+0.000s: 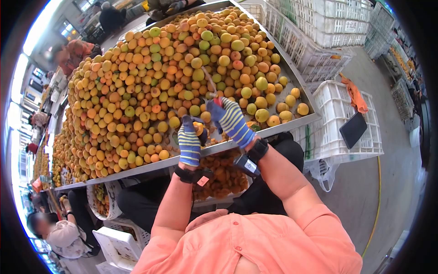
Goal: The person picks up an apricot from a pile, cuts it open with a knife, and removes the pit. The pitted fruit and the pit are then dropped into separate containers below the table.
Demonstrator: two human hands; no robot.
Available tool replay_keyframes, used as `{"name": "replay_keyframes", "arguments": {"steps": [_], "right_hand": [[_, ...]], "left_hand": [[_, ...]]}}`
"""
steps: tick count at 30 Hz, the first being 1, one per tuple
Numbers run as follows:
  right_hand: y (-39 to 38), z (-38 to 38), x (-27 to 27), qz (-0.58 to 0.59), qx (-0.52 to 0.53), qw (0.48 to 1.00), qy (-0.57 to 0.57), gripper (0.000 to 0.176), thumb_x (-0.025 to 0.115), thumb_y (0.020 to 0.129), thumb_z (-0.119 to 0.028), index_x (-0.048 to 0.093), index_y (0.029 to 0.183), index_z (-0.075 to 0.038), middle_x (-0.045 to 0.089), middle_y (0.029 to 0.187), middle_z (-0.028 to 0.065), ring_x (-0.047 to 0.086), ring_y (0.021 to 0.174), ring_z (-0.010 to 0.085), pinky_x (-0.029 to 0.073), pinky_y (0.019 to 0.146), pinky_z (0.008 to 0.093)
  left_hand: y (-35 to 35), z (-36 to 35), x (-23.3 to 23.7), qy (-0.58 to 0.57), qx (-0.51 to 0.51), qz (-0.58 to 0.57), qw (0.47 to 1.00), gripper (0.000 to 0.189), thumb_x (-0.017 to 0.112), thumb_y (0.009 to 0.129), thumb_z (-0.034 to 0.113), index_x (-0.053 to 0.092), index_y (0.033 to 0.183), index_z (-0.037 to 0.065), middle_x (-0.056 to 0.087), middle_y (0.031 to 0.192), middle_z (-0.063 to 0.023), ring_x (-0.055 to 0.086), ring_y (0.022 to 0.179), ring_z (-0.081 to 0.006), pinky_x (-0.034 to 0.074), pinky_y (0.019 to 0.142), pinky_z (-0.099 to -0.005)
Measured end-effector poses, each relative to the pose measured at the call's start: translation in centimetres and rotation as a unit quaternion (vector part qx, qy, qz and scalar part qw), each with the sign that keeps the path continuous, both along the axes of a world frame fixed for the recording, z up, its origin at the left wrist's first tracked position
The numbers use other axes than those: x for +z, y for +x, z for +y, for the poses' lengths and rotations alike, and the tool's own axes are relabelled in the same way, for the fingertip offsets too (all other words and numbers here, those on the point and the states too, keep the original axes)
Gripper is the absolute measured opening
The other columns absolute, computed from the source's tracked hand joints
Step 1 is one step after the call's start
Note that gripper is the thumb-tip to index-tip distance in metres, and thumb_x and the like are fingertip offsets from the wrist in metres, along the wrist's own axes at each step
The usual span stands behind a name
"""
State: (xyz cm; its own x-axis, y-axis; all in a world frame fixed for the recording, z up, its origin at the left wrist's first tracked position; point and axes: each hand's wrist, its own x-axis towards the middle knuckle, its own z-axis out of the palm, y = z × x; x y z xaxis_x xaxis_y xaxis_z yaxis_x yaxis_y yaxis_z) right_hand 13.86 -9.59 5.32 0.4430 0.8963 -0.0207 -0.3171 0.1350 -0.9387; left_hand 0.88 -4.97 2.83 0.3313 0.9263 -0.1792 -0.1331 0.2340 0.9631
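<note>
A big heap of yellow-orange apricots (pixel 137 91) lies on a metal-rimmed table (pixel 292 121) in front of me. My left hand (pixel 189 144), in a blue-and-yellow striped glove, is closed on an apricot (pixel 198 128) close to the table's near edge. Just right of it, my right hand (pixel 233 122), gloved alike, is closed around the red handle of a slim tool (pixel 209 78). Its thin, pale shaft points up and away over the heap; the exact kind of tool cannot be made out. Below the edge, a crate of cut apricot pieces (pixel 223 171) sits between my legs.
White plastic crates (pixel 319 55) are stacked at the right. On a nearer upturned crate (pixel 365 132) lie an orange cloth (pixel 354 93) and a dark flat object (pixel 353 130). At left stand a white bucket (pixel 112 201) and white bin (pixel 119 246). Other people sit along the table.
</note>
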Motion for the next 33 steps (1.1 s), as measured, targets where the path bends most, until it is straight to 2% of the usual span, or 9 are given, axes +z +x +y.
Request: {"name": "replay_keyframes", "arguments": {"steps": [6, 11, 13, 19, 22, 26, 27, 29, 33], "right_hand": [[1.0, 0.5, 0.4, 0.177, -0.051, 0.979, 0.092, 0.039, 0.061, 0.089, -0.042, 0.05, 0.069, -0.01, 0.045, 0.05, -0.0023, 0.041, 0.038, 0.0068, 0.032, 0.034, 0.0221], [1.0, 0.1, 1.6, 0.152, -0.098, 0.979, 0.092, 0.044, 0.057, 0.091, -0.045, 0.043, 0.063, -0.014, 0.035, 0.051, -0.0051, 0.035, 0.041, 0.0054, 0.023, 0.039, 0.0222], [1.1, -0.1, 1.6, 0.132, -0.115, 0.98, 0.09, 0.045, 0.056, 0.091, -0.045, 0.044, 0.062, -0.013, 0.036, 0.05, -0.0049, 0.035, 0.041, 0.0053, 0.023, 0.039, 0.0221], [1.1, -0.7, 2.4, 0.086, -0.134, 0.98, 0.122, 0.045, 0.056, 0.091, -0.046, 0.048, 0.065, -0.011, 0.043, 0.051, -0.0033, 0.038, 0.041, 0.0057, 0.026, 0.039, 0.0221], [0.8, -0.5, 1.9, 0.06, -0.149, 0.978, 0.132, 0.037, 0.057, 0.092, -0.039, 0.051, 0.071, -0.009, 0.043, 0.048, -0.0047, 0.038, 0.039, 0.0038, 0.026, 0.036, 0.0216], [1.0, -1.0, 2.1, 0.098, -0.124, 0.979, 0.131, 0.042, 0.056, 0.091, -0.047, 0.052, 0.073, -0.01, 0.047, 0.053, -0.0024, 0.042, 0.043, 0.0067, 0.03, 0.04, 0.0224], [1.0, -1.0, 2.1, 0.096, -0.119, 0.979, 0.137, 0.042, 0.056, 0.091, -0.048, 0.052, 0.072, -0.01, 0.046, 0.053, -0.0023, 0.042, 0.043, 0.0069, 0.03, 0.04, 0.0226], [1.0, -1.0, 2.2, 0.093, -0.111, 0.978, 0.149, 0.043, 0.055, 0.091, -0.048, 0.051, 0.071, -0.01, 0.046, 0.052, -0.0022, 0.042, 0.042, 0.0073, 0.03, 0.04, 0.023], [1.1, -1.0, 1.8, 0.093, -0.091, 0.983, 0.128, 0.044, 0.053, 0.093, -0.045, 0.049, 0.067, -0.01, 0.043, 0.051, -0.0031, 0.039, 0.041, 0.0079, 0.029, 0.039, 0.0233]], "left_hand": [[1.1, -1.5, -0.3, -0.075, -0.077, -0.025, 0.994, 0.057, 0.047, 0.089, 0.06, 0.058, 0.086, 0.004, 0.049, 0.055, -0.0033, 0.045, 0.04, -0.0126, 0.031, 0.038, -0.0248], [2.0, -1.7, -3.9, -0.074, -0.048, -0.02, 0.996, 0.047, 0.058, 0.088, 0.051, 0.06, 0.089, 0.004, 0.054, 0.065, -0.0016, 0.053, 0.05, -0.0122, 0.04, 0.044, -0.0236], [1.8, -0.4, -10.0, 0.325, -0.039, 0.11, 0.938, 0.044, 0.06, 0.088, 0.047, 0.06, 0.089, 0.004, 0.058, 0.071, -0.0033, 0.058, 0.058, -0.012, 0.045, 0.049, -0.0231], [2.2, -0.3, -9.8, 0.072, -0.075, -0.053, 0.993, 0.046, 0.056, 0.089, 0.05, 0.061, 0.087, 0.004, 0.062, 0.073, -0.0046, 0.06, 0.06, -0.0119, 0.047, 0.051, -0.0227], [1.8, 0.1, -10.2, 0.123, -0.087, -0.004, 0.989, 0.048, 0.055, 0.089, 0.052, 0.061, 0.085, 0.005, 0.06, 0.069, -0.0029, 0.058, 0.057, -0.0112, 0.045, 0.049, -0.0216], [1.5, -0.5, -8.5, 0.219, -0.105, 0.068, 0.968, 0.05, 0.053, 0.089, 0.054, 0.061, 0.083, 0.006, 0.059, 0.066, -0.0012, 0.056, 0.054, -0.0093, 0.042, 0.047, -0.02], [1.3, 0.0, -9.3, 0.289, -0.132, 0.116, 0.941, 0.037, 0.059, 0.084, 0.038, 0.054, 0.096, 0.004, 0.059, 0.067, -0.0058, 0.057, 0.056, -0.0183, 0.042, 0.048, -0.0265], [0.9, 0.9, -11.1, 0.432, -0.161, 0.199, 0.865, 0.059, 0.069, 0.074, 0.007, 0.039, 0.124, 0.001, 0.059, 0.068, -0.015, 0.058, 0.059, -0.0363, 0.044, 0.051, -0.0397], [1.6, 0.1, -8.8, 0.44, -0.158, 0.226, 0.855, 0.055, 0.07, 0.073, 0.01, 0.042, 0.119, -0.001, 0.057, 0.065, -0.0161, 0.056, 0.057, -0.038, 0.042, 0.049, -0.0415]]}}
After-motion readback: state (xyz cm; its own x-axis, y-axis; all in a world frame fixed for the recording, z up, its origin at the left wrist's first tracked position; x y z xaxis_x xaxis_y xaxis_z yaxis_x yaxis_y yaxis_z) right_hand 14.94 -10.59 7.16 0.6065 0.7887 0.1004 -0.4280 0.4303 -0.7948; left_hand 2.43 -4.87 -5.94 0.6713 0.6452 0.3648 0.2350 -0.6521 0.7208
